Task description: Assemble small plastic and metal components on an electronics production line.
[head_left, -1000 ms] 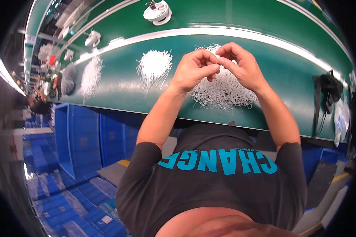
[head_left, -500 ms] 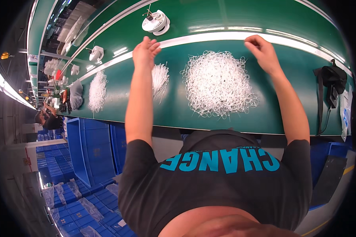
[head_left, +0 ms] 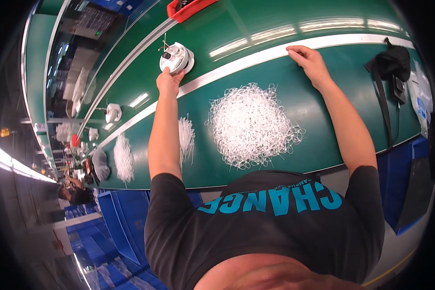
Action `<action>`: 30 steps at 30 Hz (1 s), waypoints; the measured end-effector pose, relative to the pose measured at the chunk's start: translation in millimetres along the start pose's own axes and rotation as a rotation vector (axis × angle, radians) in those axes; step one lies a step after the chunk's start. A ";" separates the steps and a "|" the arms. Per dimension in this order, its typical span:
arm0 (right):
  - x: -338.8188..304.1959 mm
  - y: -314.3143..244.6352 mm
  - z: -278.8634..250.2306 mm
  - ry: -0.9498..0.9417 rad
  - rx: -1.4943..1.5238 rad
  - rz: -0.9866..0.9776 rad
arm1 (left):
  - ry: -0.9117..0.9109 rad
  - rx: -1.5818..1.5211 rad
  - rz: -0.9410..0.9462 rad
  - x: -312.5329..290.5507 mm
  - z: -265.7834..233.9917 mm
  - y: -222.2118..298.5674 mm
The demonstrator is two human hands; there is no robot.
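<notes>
My left hand reaches to the far side of the green bench and has its fingers on the near edge of a white round device with wires sticking up from it. My right hand hovers near the white rail, index finger and thumb bent toward each other; anything between them is too small to make out. Between my forearms lies a large heap of white looped ties. A smaller bunch of straight white ties shows beside my left forearm, partly hidden by it.
Another pile of white ties and a grey plastic bag lie farther left. More white devices sit along the green strip beyond the rail. A red bin is at the far edge; a black strapped item lies right.
My left hand has come to the white device and touches it now. The view has turned, so the bench looks tilted and a red bin has come into sight. My right hand keeps its bent pose.
</notes>
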State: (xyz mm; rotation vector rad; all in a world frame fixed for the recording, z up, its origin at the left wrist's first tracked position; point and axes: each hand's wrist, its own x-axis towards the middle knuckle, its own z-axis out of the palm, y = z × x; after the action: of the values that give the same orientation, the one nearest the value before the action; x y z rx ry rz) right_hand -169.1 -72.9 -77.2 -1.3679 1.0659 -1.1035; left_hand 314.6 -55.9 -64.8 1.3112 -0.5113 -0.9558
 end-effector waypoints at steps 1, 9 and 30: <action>0.1 -2.3 -2.5 -0.010 0.036 0.033 | -0.075 0.032 0.018 -8.4 15.3 -1.2; 36.6 -48.8 18.9 -0.162 0.058 0.031 | -0.455 0.219 -0.023 -129.1 151.2 -5.7; 48.0 -47.4 -43.1 -0.420 0.014 -0.063 | -0.773 0.431 -0.289 -209.4 237.1 -52.4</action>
State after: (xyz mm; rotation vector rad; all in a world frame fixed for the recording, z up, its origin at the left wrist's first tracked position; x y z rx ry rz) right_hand -201.2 -124.4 -25.0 -1.5453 0.7114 -0.8155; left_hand -0.9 -18.9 -21.0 1.3859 -1.1917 -1.6721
